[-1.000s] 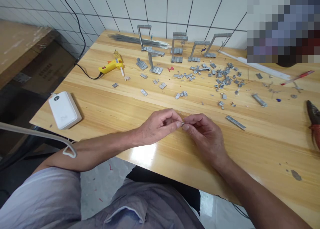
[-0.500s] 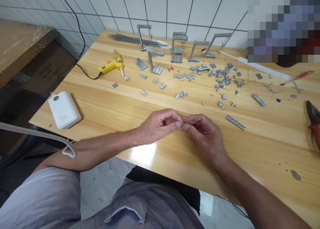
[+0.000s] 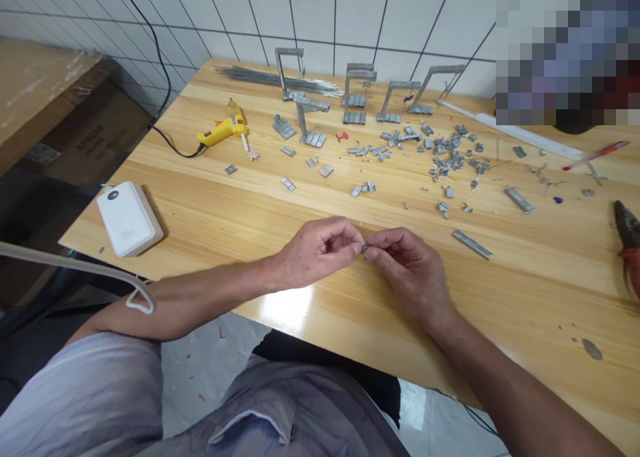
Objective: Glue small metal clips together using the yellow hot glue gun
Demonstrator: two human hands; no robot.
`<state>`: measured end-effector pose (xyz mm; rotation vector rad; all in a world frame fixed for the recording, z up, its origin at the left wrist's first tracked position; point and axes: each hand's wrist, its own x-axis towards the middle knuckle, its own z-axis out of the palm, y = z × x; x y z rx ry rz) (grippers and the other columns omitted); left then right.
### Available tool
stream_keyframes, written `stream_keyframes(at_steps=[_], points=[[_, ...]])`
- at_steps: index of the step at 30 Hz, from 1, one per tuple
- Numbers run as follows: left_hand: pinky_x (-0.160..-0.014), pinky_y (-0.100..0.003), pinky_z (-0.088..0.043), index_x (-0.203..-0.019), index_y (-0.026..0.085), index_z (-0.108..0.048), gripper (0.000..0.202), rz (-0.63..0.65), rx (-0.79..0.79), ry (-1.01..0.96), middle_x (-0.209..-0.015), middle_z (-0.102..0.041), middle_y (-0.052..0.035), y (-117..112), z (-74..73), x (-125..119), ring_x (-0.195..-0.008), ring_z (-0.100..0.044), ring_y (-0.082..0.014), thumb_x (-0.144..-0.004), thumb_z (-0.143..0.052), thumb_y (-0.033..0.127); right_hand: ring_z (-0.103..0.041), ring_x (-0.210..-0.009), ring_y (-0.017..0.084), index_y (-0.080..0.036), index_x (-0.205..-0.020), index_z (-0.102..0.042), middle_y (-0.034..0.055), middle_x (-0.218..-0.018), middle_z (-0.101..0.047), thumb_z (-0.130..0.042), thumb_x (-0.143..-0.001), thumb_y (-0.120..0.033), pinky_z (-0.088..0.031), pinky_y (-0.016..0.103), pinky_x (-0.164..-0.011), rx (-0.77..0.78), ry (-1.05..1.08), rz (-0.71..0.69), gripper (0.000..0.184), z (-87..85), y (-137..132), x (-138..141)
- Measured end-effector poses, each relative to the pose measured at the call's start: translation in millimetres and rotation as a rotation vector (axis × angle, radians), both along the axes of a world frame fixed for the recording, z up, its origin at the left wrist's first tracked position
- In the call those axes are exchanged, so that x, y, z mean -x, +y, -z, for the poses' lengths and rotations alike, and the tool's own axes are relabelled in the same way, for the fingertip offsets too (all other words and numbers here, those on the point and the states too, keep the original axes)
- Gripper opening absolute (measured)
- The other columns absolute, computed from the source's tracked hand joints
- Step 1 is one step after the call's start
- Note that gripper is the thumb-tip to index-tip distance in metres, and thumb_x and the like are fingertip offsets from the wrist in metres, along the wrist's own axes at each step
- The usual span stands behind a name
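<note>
My left hand (image 3: 325,252) and my right hand (image 3: 413,270) meet over the front part of the wooden table, fingertips nearly touching. Between them is a tiny dark grey piece (image 3: 365,248), mostly covered by the fingers; its kind is too small to make out. Thumb and index finger of each hand are pinched together at it. Beyond the hands lies a small cluster of grey metal pieces (image 3: 363,188). A flat grey metal strip (image 3: 472,244) rests to the right of my right hand.
Several grey metal frames (image 3: 313,120) stand toward the wall, near a bundle of thin wires (image 3: 280,80). A yellow glue gun (image 3: 223,132) and a white power bank (image 3: 130,218) lie left. Metal scraps (image 3: 453,154), a red pen (image 3: 597,155) and red-handled pliers (image 3: 627,237) are right.
The fingertips have shifted very slightly around the tiny piece, and a little more of it shows. Both hands otherwise stay in the same place.
</note>
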<state>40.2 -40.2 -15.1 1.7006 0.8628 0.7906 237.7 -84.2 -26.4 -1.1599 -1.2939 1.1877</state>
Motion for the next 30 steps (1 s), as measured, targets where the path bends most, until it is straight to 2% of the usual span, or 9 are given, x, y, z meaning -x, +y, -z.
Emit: stream_keyframes(at_steps=[9, 14, 19, 24, 30], points=[[-0.048, -0.018, -0.03, -0.085, 0.015, -0.069, 0.02, 0.0, 0.066, -0.001, -0.059, -0.047, 0.0066, 0.4, 0.5, 0.7, -0.052, -0.038, -0.0062, -0.093, -0.07, 0.034, -0.068, -0.074, 0.012, -0.027, -0.087, -0.076, -0.0034, -0.08, -0.076, -0.082, -0.087, -0.025, -0.054, 0.025, -0.071, 0.002, -0.004, 0.002, 0.006, 2.4, -0.1, -1.1], [-0.047, -0.018, -0.029, -0.083, 0.015, -0.068, 0.019, -0.005, 0.085, -0.003, -0.058, -0.046, 0.0067, 0.3, -1.1, -0.8, -0.051, -0.037, -0.0059, -0.092, -0.069, 0.031, -0.068, -0.073, 0.013, -0.025, -0.085, -0.076, -0.002, -0.079, -0.077, -0.084, -0.086, -0.032, -0.054, 0.027, -0.071, 0.026, -0.021, -0.002, 0.01, 0.9, 1.1, -1.6], [-0.047, -0.018, -0.031, -0.087, 0.015, -0.07, 0.015, -0.015, 0.018, -0.005, -0.058, -0.048, 0.0065, -1.3, -1.2, -0.3, -0.051, -0.039, -0.0059, -0.092, -0.07, 0.03, -0.065, -0.068, 0.013, -0.024, -0.085, -0.075, -0.0012, -0.074, -0.074, -0.085, -0.085, -0.044, -0.054, 0.028, -0.068, 0.08, 0.052, -0.043, 0.022, -0.8, 3.2, -2.7], [-0.046, -0.018, -0.031, -0.084, 0.014, -0.072, 0.019, -0.04, -0.031, 0.021, -0.056, -0.049, 0.0065, -1.4, -1.1, 0.1, -0.049, -0.039, -0.0053, -0.092, -0.07, 0.031, -0.064, -0.067, 0.013, -0.024, -0.086, -0.075, -0.0018, -0.072, -0.072, -0.086, -0.083, -0.047, -0.053, 0.028, -0.068, 0.104, 0.08, -0.071, 0.025, 0.5, 4.9, -3.1], [-0.048, -0.017, -0.035, -0.082, 0.015, -0.071, 0.008, -0.058, -0.238, 0.059, -0.061, -0.057, 0.0052, -1.6, 0.9, -0.3, -0.05, -0.045, -0.0043, -0.089, -0.069, 0.02, -0.064, -0.066, 0.013, -0.024, -0.085, -0.076, -0.0015, -0.071, -0.072, -0.086, -0.084, -0.048, -0.054, 0.028, -0.068, 0.106, 0.058, -0.087, 0.026, 0.5, 5.4, -2.7]])
